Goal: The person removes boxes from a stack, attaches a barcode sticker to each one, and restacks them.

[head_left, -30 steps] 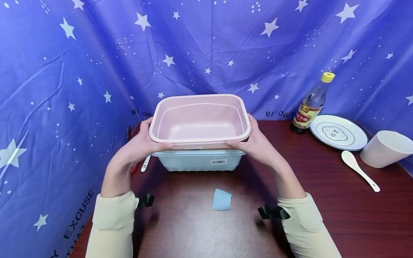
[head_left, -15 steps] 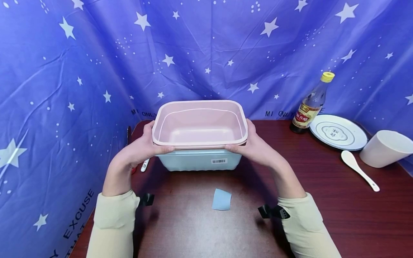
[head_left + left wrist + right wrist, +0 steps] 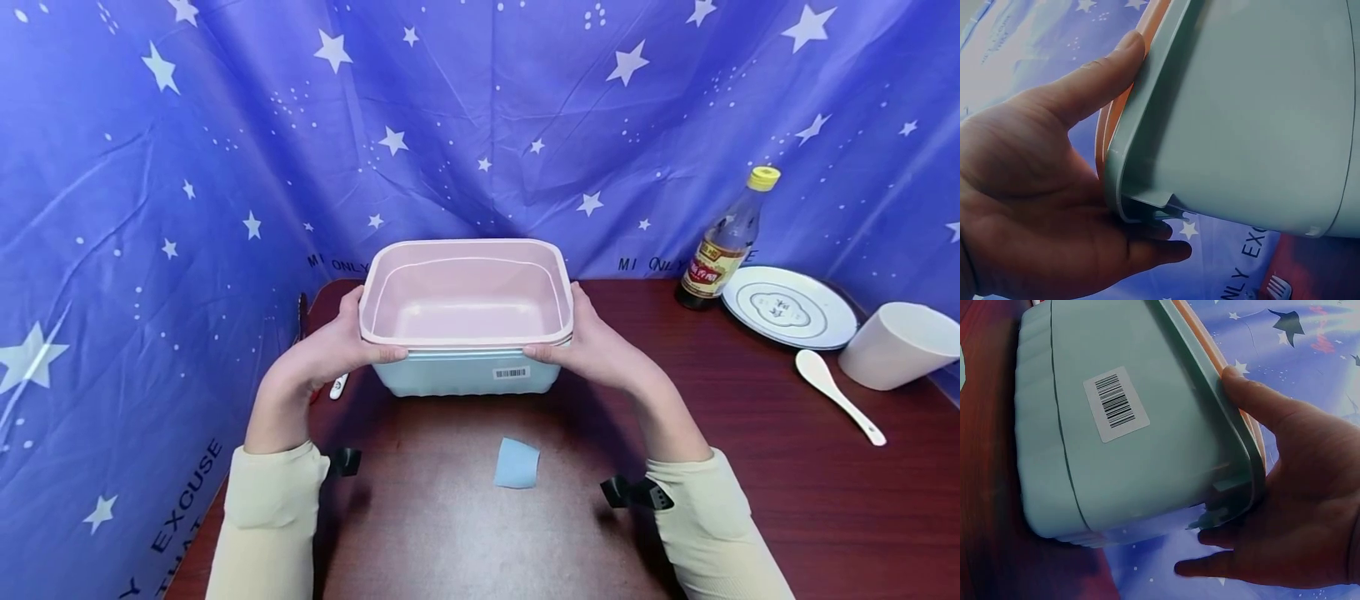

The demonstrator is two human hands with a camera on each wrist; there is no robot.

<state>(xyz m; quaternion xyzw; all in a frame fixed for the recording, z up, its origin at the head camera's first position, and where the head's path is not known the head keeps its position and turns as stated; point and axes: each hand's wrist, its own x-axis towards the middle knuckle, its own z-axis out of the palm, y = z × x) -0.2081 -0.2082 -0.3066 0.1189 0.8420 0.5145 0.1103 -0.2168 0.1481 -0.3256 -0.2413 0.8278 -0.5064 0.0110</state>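
A pink plastic bin sits nested inside a light blue-green bin with a barcode label, which stands on the table. Their rims lie almost together. My left hand holds the left end, its thumb along the front rim and its fingers round the end. On the right end my right hand grips in the same way. Both wrist views show the thumbs at the pink rim, with fingertips below the rim of the blue-green bin. A light blue paper square lies in front of the bins.
To the right stand a yellow-capped sauce bottle, a stack of white plates, a white spoon and a tilted pale cup. A white patterned handle shows beside the left hand. Blue star-printed cloth hangs behind.
Both hands have lowered the pink bin farther into the blue-green one, so the gap between their rims has narrowed. The paper square and the tableware on the right stay put.
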